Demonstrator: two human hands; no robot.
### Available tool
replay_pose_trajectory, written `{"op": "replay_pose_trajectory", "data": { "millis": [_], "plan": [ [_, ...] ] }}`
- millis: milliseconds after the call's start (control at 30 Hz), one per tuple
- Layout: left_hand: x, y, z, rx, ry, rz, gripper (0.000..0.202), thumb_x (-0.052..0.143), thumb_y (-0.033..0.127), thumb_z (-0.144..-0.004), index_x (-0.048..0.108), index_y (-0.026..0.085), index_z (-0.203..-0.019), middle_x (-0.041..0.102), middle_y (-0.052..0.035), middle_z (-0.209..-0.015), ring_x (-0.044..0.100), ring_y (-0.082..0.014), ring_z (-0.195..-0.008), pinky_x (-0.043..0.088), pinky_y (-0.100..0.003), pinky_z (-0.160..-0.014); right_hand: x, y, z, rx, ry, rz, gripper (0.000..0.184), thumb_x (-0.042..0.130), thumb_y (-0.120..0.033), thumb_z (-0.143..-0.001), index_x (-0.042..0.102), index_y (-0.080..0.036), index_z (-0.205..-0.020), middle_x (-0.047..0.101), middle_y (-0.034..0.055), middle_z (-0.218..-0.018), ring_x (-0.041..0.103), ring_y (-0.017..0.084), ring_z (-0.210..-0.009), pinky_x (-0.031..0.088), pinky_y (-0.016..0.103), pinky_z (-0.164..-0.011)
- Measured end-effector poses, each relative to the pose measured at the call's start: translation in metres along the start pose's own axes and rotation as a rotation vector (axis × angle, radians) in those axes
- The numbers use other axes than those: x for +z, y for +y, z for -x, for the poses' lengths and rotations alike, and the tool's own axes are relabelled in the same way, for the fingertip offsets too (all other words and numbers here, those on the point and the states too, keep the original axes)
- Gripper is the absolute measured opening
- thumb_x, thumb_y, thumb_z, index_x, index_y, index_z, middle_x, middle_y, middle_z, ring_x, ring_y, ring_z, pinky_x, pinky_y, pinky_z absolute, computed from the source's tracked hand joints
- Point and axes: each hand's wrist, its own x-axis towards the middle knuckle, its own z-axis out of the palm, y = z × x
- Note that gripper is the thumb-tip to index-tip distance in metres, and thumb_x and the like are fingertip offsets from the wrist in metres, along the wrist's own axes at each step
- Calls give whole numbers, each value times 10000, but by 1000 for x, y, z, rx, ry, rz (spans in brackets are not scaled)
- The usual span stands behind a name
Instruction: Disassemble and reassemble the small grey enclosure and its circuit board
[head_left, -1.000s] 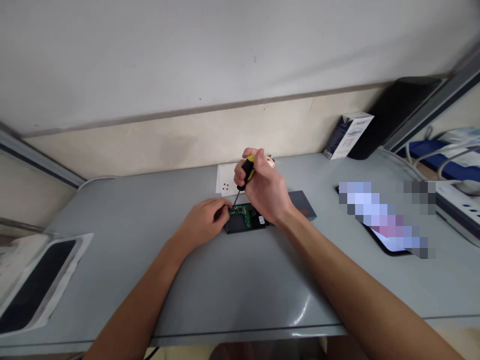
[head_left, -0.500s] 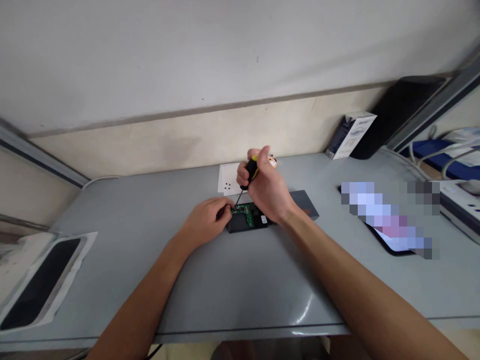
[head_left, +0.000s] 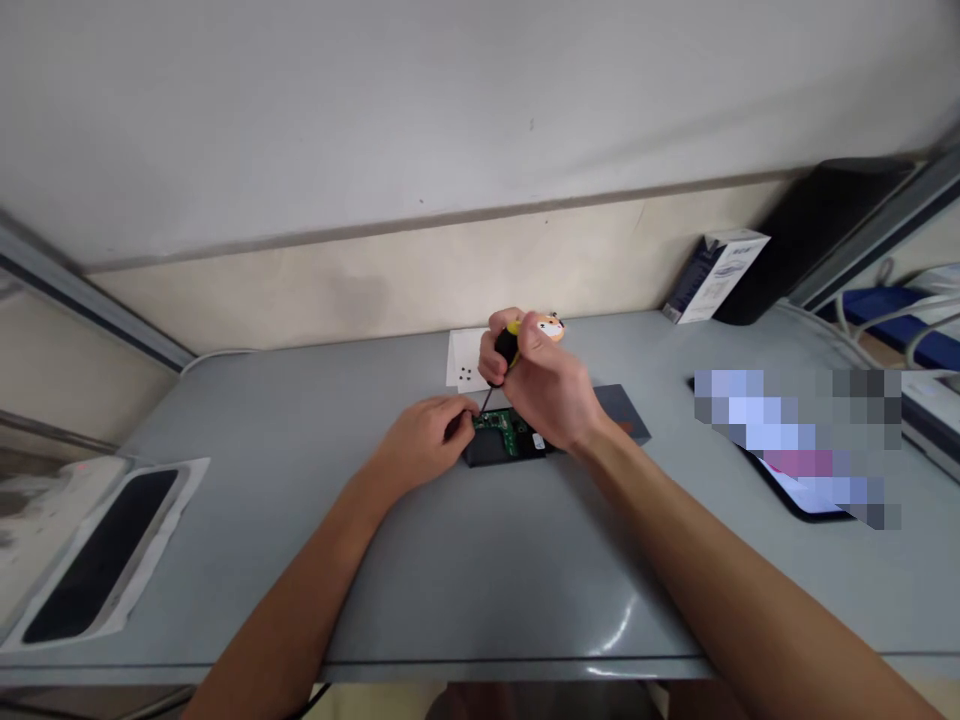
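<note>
My right hand is wrapped round a small screwdriver with a black and yellow handle. Its thin shaft slants down to the left end of a green circuit board. The board lies in a black open device case in the middle of the grey table. My left hand rests on the table with curled fingers pressed against the case's left end, beside the screwdriver tip. A white paper slip with a few tiny dark screws lies just behind the hands.
A dark grey flat cover lies right of the case. A phone lies farther right, a small box leans at the wall, and a small orange toy sits behind my right hand. A dark phone in white packaging lies far left.
The view has shifted slightly, so everything sits a little further right. Both hands stay at the case; my right hand's fingers have turned a little on the screwdriver handle.
</note>
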Motion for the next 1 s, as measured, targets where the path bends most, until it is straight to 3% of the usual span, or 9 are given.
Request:
{"op": "replay_pose_trajectory", "data": {
  "millis": [133,267,400,500,633,733,833,1000],
  "plan": [
    [0,-1,0,-9,-1,-5,235,468,223,-956,702,221,-935,740,-22,-868,648,-188,-750,489,-306,-730,-2,-2,-1,3,29,7,403,750,-548,-916,499,-252,-809,456,-43,-680,423,138,-663,362,306,-676],
    [-1,1,-1,-14,3,11,250,463,238,-966,713,223,-966,753,-24,-893,661,-192,-767,510,-312,-746,-5,-5,-4,-16,62,49,344,716,-505,-952,543,-238,-820,587,2,-838,548,146,-781,437,314,-762],
    [-3,2,-1,-24,-11,13,257,459,244,-966,715,224,-965,748,-21,-877,657,-189,-748,511,-312,-732,-2,-5,-5,21,64,44,376,608,-603,-993,622,-238,-906,541,5,-798,528,152,-741,450,329,-757],
    [-3,2,-1,-34,-13,9,244,473,243,-961,716,224,-962,748,-21,-873,648,-186,-743,511,-309,-730,3,-3,-3,9,109,20,413,575,-664,-985,597,-256,-926,481,-15,-729,468,155,-687,425,327,-707],
    [-3,1,0,-38,-17,13,242,475,231,-957,717,219,-961,754,-29,-892,654,-190,-759,509,-309,-733,3,0,-3,-31,134,2,381,740,-538,-927,499,-264,-820,411,-47,-676,408,140,-645,381,302,-656],
    [-2,1,0,-35,-13,16,255,463,238,-964,717,220,-976,755,-31,-903,649,-189,-747,510,-311,-735,-2,-1,-4,-54,144,24,311,725,-463,-955,540,-251,-823,501,-26,-734,482,135,-704,406,293,-697],
    [-2,1,-1,-34,-12,15,257,456,248,-967,711,223,-973,753,-26,-901,654,-190,-758,505,-311,-740,-4,-2,-5,-33,125,48,280,623,-500,-1011,635,-238,-914,569,9,-809,537,145,-758,440,305,-745],
    [-3,2,-2,-40,-20,18,253,455,261,-969,705,221,-965,752,-26,-895,676,-199,-795,501,-313,-749,-1,1,-5,-10,142,-2,406,576,-659,-981,624,-256,-992,467,-19,-730,460,154,-678,433,318,-688]
  ]
}}
